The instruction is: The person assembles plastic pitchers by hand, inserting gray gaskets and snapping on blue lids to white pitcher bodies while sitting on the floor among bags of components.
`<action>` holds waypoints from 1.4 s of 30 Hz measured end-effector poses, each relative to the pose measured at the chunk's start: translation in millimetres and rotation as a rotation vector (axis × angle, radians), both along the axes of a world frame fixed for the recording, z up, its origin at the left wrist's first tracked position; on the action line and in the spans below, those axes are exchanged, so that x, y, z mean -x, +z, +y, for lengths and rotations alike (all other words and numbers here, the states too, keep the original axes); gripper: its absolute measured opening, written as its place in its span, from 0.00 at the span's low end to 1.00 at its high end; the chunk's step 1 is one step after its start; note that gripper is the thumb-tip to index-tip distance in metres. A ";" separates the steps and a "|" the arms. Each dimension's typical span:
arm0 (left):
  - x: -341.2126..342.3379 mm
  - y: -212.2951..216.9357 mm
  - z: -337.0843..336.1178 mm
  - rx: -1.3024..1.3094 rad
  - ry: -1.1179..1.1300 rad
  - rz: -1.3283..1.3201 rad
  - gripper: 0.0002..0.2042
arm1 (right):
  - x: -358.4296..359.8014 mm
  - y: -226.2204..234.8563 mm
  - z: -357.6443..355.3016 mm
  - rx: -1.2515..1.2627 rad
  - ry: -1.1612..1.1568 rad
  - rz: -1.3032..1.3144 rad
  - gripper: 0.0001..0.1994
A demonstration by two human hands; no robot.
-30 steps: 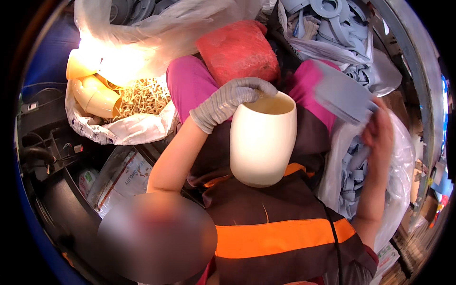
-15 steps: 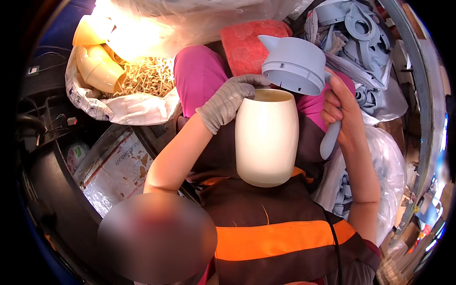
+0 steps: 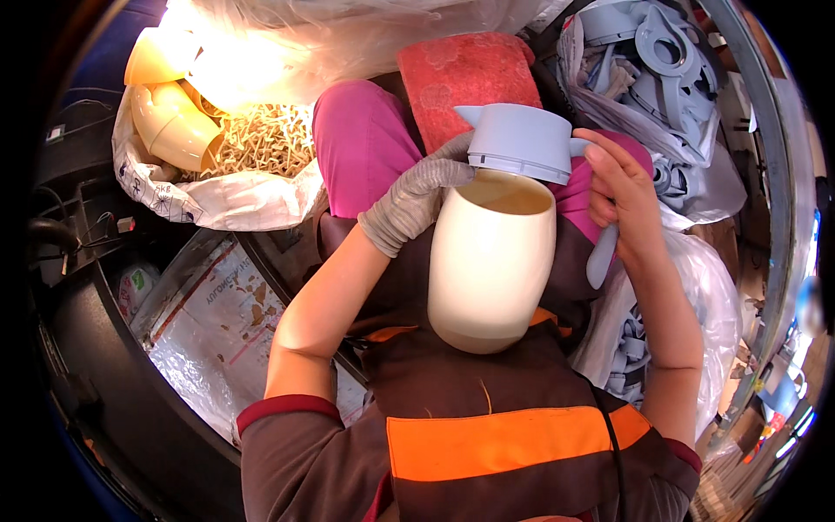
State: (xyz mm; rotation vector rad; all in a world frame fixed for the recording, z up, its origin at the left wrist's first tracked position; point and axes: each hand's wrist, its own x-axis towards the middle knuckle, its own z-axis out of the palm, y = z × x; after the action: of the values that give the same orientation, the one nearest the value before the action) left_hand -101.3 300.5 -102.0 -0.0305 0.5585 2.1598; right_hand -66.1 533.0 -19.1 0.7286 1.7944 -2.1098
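We hold a cream plastic jug body (image 3: 491, 261) upright against our lap, its open mouth facing up toward the camera. Our left hand (image 3: 416, 198), in a grey knit glove, is clamped on the jug's rim at its upper left, fingers curled over the edge. Directly above the mouth, touching or just over the far rim, sits a grey spouted lid (image 3: 520, 141) with its spout pointing left. Our bare right hand (image 3: 619, 187) is closed on the lid's right side, where a grey handle (image 3: 602, 257) hangs down beside the jug's right wall.

Beyond the lid a red textured cushion (image 3: 465, 74) rests on our pink-clad knees. To the upper right a clear plastic bag (image 3: 609, 100) is packed with more grey lids and handle pieces, and another clear bag (image 3: 696, 287) with grey parts lies just beside our right forearm.

To the upper left a white woven sack (image 3: 217, 204) with small dark print along its edge stands open, holding a heap of small beige pieces (image 3: 265, 139) and several cream jug bodies (image 3: 170, 126) lying on their sides. Lower left, on the floor, a flat shiny plastic package (image 3: 222, 335) shows a white label with brown blotches and dark lettering, set at a slant.
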 end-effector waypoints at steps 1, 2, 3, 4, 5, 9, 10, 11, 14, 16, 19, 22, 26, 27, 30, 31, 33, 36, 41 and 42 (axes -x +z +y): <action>0.5 0.5 -0.4 -0.008 0.000 -0.007 0.35 | -0.9 1.7 1.8 0.034 -0.008 -0.003 0.15; 0.5 0.8 -0.7 -0.016 0.000 -0.016 0.35 | -2.1 2.8 2.9 0.068 -0.016 -0.007 0.15; 0.3 0.6 -0.7 -0.025 0.000 -0.025 0.35 | -2.9 3.1 1.7 0.061 -0.018 -0.012 0.15; -0.9 -2.2 -0.4 -0.017 0.011 -0.032 0.33 | -3.5 3.3 -0.5 0.055 -0.020 -0.017 0.15; -2.6 -6.7 0.0 -0.010 0.020 -0.039 0.31 | -4.1 3.9 -1.5 0.049 -0.024 -0.021 0.15; -6.5 -16.8 0.7 -0.032 0.007 -0.060 0.30 | -4.6 -2.6 -0.2 0.010 -0.004 -0.037 0.16; -6.8 -16.6 0.4 -0.038 0.009 -0.059 0.29 | -5.0 -1.3 -2.1 -0.017 -0.005 -0.035 0.16; -7.1 -15.5 -0.1 -0.044 0.011 -0.059 0.29 | -5.6 0.0 -3.3 -0.043 -0.004 -0.032 0.16; -7.6 -17.2 0.1 -0.057 0.009 -0.053 0.29 | -7.6 4.4 -4.3 -0.081 0.020 0.005 0.16; -7.6 -17.7 -0.5 -0.066 0.003 -0.059 0.30 | -8.8 6.1 -3.0 -0.098 0.027 0.005 0.16; -6.2 -18.3 0.7 -0.072 -0.011 -0.065 0.31 | -10.3 10.4 -3.7 -0.169 0.037 0.018 0.16; -7.1 -17.4 2.6 -0.058 -0.006 -0.057 0.31 | -12.0 13.1 -4.5 -0.193 0.052 0.032 0.15; -13.0 -2.4 8.4 -0.034 -0.020 0.037 0.30 | -20.1 3.2 -7.4 -0.295 0.086 0.090 0.14; -15.2 1.3 9.9 -0.022 -0.027 0.098 0.29 | -23.5 1.4 -7.5 -0.303 0.086 0.110 0.14; -18.7 17.8 7.1 0.155 -0.023 0.232 0.31 | -32.7 0.3 -11.1 -0.311 0.079 0.158 0.14; -19.9 21.7 6.5 0.204 -0.020 0.281 0.31 | -33.2 -0.8 -12.1 -0.299 0.082 0.164 0.14; -23.1 22.0 4.7 0.246 -0.010 0.327 0.31 | -35.3 -2.2 -12.8 -0.282 0.079 0.178 0.14; -27.6 28.9 3.2 0.285 0.004 0.408 0.33 | -48.0 -2.0 -13.2 -0.286 0.081 0.222 0.14; -30.2 33.5 -0.4 0.351 -0.046 0.429 0.35 | -51.1 -2.9 -6.5 -0.306 0.177 0.238 0.13; -32.3 34.0 -1.2 0.365 -0.056 0.452 0.35 | -52.1 -1.1 -5.2 -0.320 0.209 0.242 0.13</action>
State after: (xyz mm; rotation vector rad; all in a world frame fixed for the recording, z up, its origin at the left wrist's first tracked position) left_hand -69.1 299.2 -68.0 0.2763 1.1930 1.9870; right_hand -13.9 527.8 -20.2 0.3425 2.2611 -1.8616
